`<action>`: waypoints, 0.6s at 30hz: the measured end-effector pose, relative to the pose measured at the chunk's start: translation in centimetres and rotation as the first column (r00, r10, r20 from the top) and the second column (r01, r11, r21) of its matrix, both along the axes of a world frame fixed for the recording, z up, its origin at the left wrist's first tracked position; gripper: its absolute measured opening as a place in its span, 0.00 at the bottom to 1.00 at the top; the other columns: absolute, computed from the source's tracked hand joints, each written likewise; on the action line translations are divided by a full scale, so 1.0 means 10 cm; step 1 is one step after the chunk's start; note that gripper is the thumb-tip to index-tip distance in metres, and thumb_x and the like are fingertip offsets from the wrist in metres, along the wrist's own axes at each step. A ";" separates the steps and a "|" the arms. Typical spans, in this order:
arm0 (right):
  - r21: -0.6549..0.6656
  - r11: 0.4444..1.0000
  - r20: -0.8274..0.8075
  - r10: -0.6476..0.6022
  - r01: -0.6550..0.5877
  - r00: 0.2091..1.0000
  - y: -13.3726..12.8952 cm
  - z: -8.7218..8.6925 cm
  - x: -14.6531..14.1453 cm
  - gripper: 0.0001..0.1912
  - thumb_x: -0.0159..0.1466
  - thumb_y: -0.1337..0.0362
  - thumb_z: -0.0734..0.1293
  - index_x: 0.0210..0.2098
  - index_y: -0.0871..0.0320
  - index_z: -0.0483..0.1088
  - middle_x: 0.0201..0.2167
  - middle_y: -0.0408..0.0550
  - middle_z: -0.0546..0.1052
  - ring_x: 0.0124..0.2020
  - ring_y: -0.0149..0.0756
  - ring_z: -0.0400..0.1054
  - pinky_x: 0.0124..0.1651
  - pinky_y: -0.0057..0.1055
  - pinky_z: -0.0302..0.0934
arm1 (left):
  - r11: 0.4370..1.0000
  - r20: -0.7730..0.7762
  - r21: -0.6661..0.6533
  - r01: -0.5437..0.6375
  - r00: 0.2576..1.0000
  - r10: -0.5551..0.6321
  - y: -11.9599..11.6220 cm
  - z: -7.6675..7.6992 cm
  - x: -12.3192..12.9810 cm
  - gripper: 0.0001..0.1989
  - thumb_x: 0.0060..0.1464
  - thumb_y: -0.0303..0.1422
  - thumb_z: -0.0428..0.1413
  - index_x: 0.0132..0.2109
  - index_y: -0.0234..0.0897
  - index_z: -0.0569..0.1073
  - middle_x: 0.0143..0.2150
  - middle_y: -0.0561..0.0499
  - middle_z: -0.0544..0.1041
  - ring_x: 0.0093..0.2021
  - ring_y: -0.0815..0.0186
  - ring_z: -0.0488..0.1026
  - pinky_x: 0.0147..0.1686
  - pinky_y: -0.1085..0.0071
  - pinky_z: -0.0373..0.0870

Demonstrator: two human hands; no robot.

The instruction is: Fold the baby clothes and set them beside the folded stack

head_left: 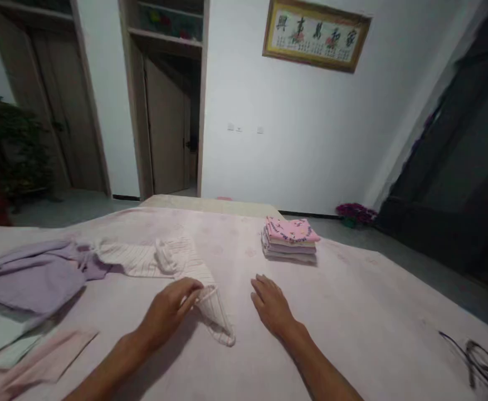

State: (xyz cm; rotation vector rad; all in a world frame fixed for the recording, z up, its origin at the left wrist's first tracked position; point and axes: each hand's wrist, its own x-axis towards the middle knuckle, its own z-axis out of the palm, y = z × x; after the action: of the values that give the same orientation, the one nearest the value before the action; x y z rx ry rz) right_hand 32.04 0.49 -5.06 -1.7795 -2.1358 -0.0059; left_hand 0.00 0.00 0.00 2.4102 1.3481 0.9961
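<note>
A white garment with thin stripes [135, 259] lies spread and partly bunched on the pink-white cloth; I cannot tell if it is a top or trousers. My left hand [172, 303] pinches the edge of its near end, where an open hem hangs toward me. To the right, my right hand [271, 303] rests on or just above the cloth with fingers stretched out, holding nothing. Beyond it stands a neat stack of folded clothes [289, 248], a pink printed one on top.
Purple clothing [30, 275] lies heaped at the left, touching the striped garment's far end. Pale green and pink clothes [47, 356] are nearer me. A dark cable or glasses-like item [478, 362] lies at the right edge. The cloth [373, 312] covers a large table.
</note>
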 end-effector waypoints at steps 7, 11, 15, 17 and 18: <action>0.042 0.999 -0.036 -0.004 0.005 0.999 0.00 -0.02 0.01 0.21 0.70 0.63 0.61 0.61 0.58 0.71 0.65 0.54 0.68 0.67 0.45 0.59 0.71 0.44 0.50 | 0.972 -0.096 0.117 -0.203 0.972 0.215 0.35 -0.63 -0.42 0.21 0.64 0.39 0.50 0.59 0.37 0.73 0.60 0.41 0.76 0.61 0.53 0.71 0.62 0.51 0.66; 0.068 0.998 -0.066 0.005 0.000 0.998 0.02 -0.04 0.02 0.21 0.69 0.63 0.62 0.60 0.56 0.71 0.64 0.53 0.70 0.67 0.44 0.60 0.70 0.44 0.50 | 0.971 -0.196 0.103 -0.217 0.952 0.234 0.38 -0.80 -0.40 0.24 0.64 0.39 0.49 0.63 0.37 0.71 0.63 0.39 0.73 0.63 0.52 0.69 0.62 0.51 0.65; 0.080 0.997 -0.074 0.004 0.002 0.997 0.03 -0.05 0.02 0.21 0.69 0.63 0.61 0.59 0.56 0.72 0.64 0.53 0.70 0.66 0.45 0.60 0.70 0.44 0.51 | 0.977 -0.199 0.114 -0.180 0.959 0.200 0.38 -0.81 -0.38 0.24 0.64 0.37 0.51 0.65 0.42 0.69 0.66 0.41 0.70 0.65 0.53 0.67 0.64 0.52 0.64; 0.082 0.997 -0.080 -0.002 0.008 0.997 0.03 -0.05 0.01 0.20 0.69 0.63 0.61 0.59 0.56 0.72 0.63 0.53 0.70 0.66 0.44 0.61 0.69 0.44 0.51 | 0.977 -0.190 0.109 -0.182 0.961 0.201 0.39 -0.82 -0.39 0.23 0.63 0.36 0.51 0.63 0.43 0.71 0.66 0.42 0.70 0.64 0.53 0.67 0.63 0.51 0.64; 0.082 0.997 -0.083 -0.003 0.010 0.997 0.04 -0.05 0.01 0.20 0.69 0.63 0.61 0.58 0.55 0.72 0.63 0.53 0.71 0.66 0.44 0.61 0.69 0.44 0.51 | 0.977 -0.185 0.105 -0.186 0.961 0.203 0.39 -0.82 -0.40 0.22 0.63 0.36 0.51 0.63 0.43 0.72 0.65 0.42 0.71 0.64 0.53 0.68 0.63 0.51 0.64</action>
State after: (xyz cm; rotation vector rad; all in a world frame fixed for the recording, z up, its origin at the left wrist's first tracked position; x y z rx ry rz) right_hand 32.17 0.86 -5.55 -1.7100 -2.0419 -0.0206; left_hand -3.96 3.88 -8.20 2.5342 1.6701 0.8983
